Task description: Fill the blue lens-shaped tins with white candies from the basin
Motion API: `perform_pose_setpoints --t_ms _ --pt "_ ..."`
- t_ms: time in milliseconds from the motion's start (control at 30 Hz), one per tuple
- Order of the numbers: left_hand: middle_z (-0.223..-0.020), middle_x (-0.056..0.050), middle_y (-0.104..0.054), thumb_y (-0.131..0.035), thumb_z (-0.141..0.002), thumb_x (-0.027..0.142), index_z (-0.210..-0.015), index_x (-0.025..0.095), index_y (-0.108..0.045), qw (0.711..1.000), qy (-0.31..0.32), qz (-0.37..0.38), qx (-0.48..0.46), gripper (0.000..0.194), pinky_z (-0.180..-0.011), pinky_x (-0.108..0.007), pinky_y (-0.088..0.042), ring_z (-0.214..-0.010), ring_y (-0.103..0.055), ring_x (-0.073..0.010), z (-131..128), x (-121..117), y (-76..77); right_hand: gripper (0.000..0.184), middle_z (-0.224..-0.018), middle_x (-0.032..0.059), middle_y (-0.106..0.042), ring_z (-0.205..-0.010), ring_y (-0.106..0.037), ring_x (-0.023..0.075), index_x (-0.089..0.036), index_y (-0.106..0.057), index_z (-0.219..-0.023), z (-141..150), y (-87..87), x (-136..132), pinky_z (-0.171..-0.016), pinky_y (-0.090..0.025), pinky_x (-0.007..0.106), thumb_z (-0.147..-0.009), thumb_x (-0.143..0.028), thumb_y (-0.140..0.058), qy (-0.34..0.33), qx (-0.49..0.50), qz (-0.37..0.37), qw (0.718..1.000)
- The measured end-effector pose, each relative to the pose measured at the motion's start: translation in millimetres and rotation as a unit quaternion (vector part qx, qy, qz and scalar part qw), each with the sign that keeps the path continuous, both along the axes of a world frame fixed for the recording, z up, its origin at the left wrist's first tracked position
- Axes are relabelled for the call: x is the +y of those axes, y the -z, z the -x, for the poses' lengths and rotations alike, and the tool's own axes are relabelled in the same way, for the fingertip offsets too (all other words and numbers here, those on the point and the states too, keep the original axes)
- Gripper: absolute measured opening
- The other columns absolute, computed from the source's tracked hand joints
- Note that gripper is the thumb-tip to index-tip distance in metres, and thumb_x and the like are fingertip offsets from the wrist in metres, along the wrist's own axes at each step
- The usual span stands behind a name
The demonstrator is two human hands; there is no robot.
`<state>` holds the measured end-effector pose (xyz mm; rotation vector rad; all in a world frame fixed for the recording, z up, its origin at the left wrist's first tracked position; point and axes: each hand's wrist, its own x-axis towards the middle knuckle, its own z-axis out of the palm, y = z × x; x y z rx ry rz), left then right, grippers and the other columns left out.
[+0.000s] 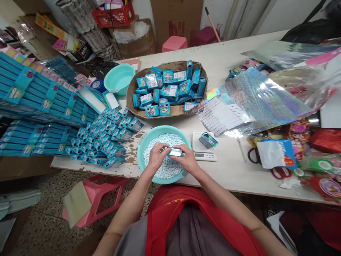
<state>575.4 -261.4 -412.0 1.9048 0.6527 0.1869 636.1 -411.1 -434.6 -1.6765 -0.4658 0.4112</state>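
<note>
My left hand (pixel 156 156) and my right hand (pixel 187 159) both grip a small teal tin (pixel 175 152), fingers curled round its ends. They hold it just above a teal basin (pixel 145 139) filled with small white tablets (pixel 167 170). Right of the basin stands a small white scale (pixel 204 155) with another teal tin (pixel 208 139) lying on it. To the left, rows of closed teal tins (pixel 106 140) lie packed together on the table. Behind the basin a cardboard tray (pixel 130 93) holds several blue boxes (pixel 168 89).
Stacks of flat blue cartons (pixel 39 106) fill the left side. An empty teal bowl (pixel 119 78) sits at the back left. Holographic bags (pixel 255 99), scissors (pixel 277 170) and mixed packets (pixel 314 156) crowd the right. A pink stool (pixel 93 199) lies tipped on the floor below.
</note>
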Motion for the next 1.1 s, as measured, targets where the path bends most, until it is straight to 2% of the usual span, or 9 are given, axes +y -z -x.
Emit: perform_pose_setpoints --t_ms 133,267,333,433,567,667,767,933,1100 --pt "-0.078 -0.003 -0.065 -0.052 -0.081 0.038 -0.082 0.018 -0.066 0.996 -0.042 -0.056 0.058 0.024 -0.07 -0.029 -0.048 -0.071 -0.059 -0.0165 -8.9 13.4 2.5 0.033 -0.087 0.0032 -0.066 -0.085 -0.062 0.0215 -0.022 -0.07 -0.094 0.5 -17.1 -19.6 -0.08 -0.049 0.035 -0.065 -0.035 -0.078 0.011 0.011 0.013 1.0" --pt "-0.1 -0.007 -0.067 -0.065 -0.071 0.027 -0.095 0.018 -0.067 0.976 0.077 -0.15 0.139 0.026 -0.086 -0.037 -0.047 -0.095 -0.061 -0.0245 -20.5 25.6 15.7 0.033 -0.093 0.0036 -0.066 -0.088 -0.062 0.0213 -0.024 -0.07 -0.096 2.9 -35.5 -78.5 -0.08 -0.05 0.034 -0.066 -0.035 -0.079 0.04 0.0 0.0 0.999" --pt "-0.104 -0.009 -0.066 -0.062 -0.076 0.028 -0.104 0.017 -0.065 0.972 0.094 -0.161 0.144 0.03 -0.084 -0.037 -0.048 -0.092 -0.062 -0.024 -34.4 17.7 18.1 0.034 -0.093 0.0039 -0.066 -0.087 -0.062 0.0211 -0.024 -0.069 -0.097 4.8 -34.5 -118.9 -0.078 -0.051 0.034 -0.067 -0.036 -0.078 0.081 0.006 0.022 0.996" --pt "-0.105 -0.008 -0.065 -0.053 -0.084 0.027 -0.108 0.016 -0.062 0.972 0.137 -0.17 0.091 0.028 -0.083 -0.035 -0.048 -0.087 -0.063 -0.0204 -69.8 -13.7 17.3 0.034 -0.094 0.0049 -0.066 -0.089 -0.062 0.0219 -0.023 -0.069 -0.096 6.9 -13.2 -175.5 -0.079 -0.05 0.036 -0.067 -0.039 -0.077 0.186 0.018 0.083 0.979" --pt "-0.127 -0.008 -0.056 -0.06 -0.078 0.02 -0.122 0.022 -0.055 0.924 0.313 -0.218 0.019 0.044 -0.096 -0.037 -0.043 -0.113 -0.053 -0.0236 -126.8 -68.3 23.3 0.044 -0.095 0.007 -0.064 -0.091 -0.061 0.0242 -0.019 -0.067 -0.094 9.5 40.7 -212.9 -0.084 -0.049 0.042 -0.063 -0.048 -0.076 0.303 0.026 0.128 0.944" --pt "-0.129 -0.006 -0.053 -0.064 -0.074 0.019 -0.122 0.024 -0.054 0.871 0.437 -0.225 0.015 0.048 -0.097 -0.036 -0.041 -0.117 -0.049 -0.0235 -155.6 -94.3 35.2 0.049 -0.094 0.0077 -0.063 -0.091 -0.06 0.0247 -0.017 -0.064 -0.095 15.9 73.5 -211.0 -0.086 -0.048 0.045 -0.064 -0.054 -0.073 0.326 0.02 0.138 0.935" --pt "-0.111 -0.006 -0.061 -0.064 -0.077 0.026 -0.107 0.02 -0.06 0.866 0.451 -0.212 0.044 0.031 -0.086 -0.033 -0.044 -0.101 -0.056 -0.0222 -163.0 -99.3 41.4 0.052 -0.097 0.009 -0.061 -0.094 -0.059 0.0259 -0.017 -0.06 -0.1 24.5 77.0 -200.1 -0.087 -0.047 0.05 -0.068 -0.057 -0.069 0.336 -0.019 0.177 0.925" --pt "-0.102 -0.004 -0.061 -0.069 -0.074 0.033 -0.103 0.02 -0.06 0.924 0.358 -0.132 -0.024 0.033 -0.08 -0.029 -0.042 -0.094 -0.056 -0.0198 -131.6 -82.8 22.2 0.066 -0.125 0.0169 -0.052 -0.121 -0.046 0.0295 -0.016 -0.048 -0.125 12.5 31.4 -172.7 -0.103 -0.036 0.052 -0.073 -0.05 -0.07 0.319 -0.176 0.224 0.904" --pt "-0.094 -0.001 -0.063 -0.076 -0.065 0.037 -0.098 0.021 -0.065 0.955 0.279 0.097 -0.023 0.039 -0.083 -0.028 -0.042 -0.09 -0.057 -0.0183 -72.3 -69.4 -2.4 0.048 -0.11 0.0115 -0.064 -0.103 -0.059 0.0268 -0.018 -0.057 -0.113 -23.1 -4.1 -120.8 -0.089 -0.047 0.042 -0.078 -0.05 -0.064 0.118 -0.1 0.169 0.974"
